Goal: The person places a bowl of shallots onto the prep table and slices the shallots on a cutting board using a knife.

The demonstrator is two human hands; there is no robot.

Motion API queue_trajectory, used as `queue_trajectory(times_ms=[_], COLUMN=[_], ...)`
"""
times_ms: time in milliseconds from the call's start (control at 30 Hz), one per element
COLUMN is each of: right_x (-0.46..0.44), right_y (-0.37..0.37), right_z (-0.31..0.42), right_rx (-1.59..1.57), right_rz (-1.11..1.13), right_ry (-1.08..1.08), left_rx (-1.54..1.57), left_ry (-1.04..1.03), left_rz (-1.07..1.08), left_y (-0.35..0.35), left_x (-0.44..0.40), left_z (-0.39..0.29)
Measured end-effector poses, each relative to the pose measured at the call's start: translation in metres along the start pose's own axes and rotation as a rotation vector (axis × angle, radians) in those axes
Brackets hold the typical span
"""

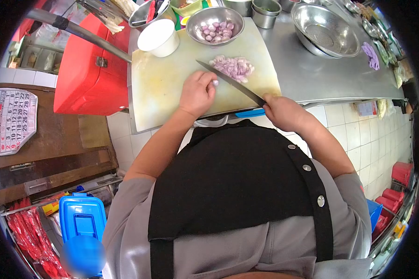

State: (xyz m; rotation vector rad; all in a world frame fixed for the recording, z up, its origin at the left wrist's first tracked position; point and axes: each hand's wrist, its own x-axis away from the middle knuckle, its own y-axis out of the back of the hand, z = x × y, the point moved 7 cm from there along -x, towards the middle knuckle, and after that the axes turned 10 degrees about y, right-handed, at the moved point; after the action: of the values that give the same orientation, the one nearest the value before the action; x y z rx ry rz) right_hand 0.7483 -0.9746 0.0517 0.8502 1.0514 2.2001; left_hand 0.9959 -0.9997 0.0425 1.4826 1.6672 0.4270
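Note:
My right hand [286, 113] is wrapped round the handle of a long kitchen knife [237, 85], whose blade points up and to the left over the cutting board [160, 88]. My left hand [198, 94] rests on the board with curled fingers. A small pale shallot [215, 83] shows at its fingertips, close to the blade. Just beyond the blade lies a pile of sliced shallots [235, 68]. Behind that pile, a metal bowl [195, 23] holds several whole peeled shallots [218, 32].
A white tub [159, 38] stands at the board's back left, beside a red cooler box [91, 69]. On the steel counter [293, 74] to the right sit a metal colander [326, 30] and a purple cloth [370, 56]. Metal pots [264, 18] stand at the back.

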Motion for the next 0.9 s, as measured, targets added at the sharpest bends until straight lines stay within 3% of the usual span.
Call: queue_trajectory(times_ms=[900], right_x=[0.003], right_y=[0.002], right_z=[0.007], right_rx=[0.125], right_rz=[0.019], right_ry=[0.012], left_rx=[-0.01], left_ry=[-0.136], left_rz=[-0.046], left_y=[0.001], left_x=[0.003], left_z=[-0.009])
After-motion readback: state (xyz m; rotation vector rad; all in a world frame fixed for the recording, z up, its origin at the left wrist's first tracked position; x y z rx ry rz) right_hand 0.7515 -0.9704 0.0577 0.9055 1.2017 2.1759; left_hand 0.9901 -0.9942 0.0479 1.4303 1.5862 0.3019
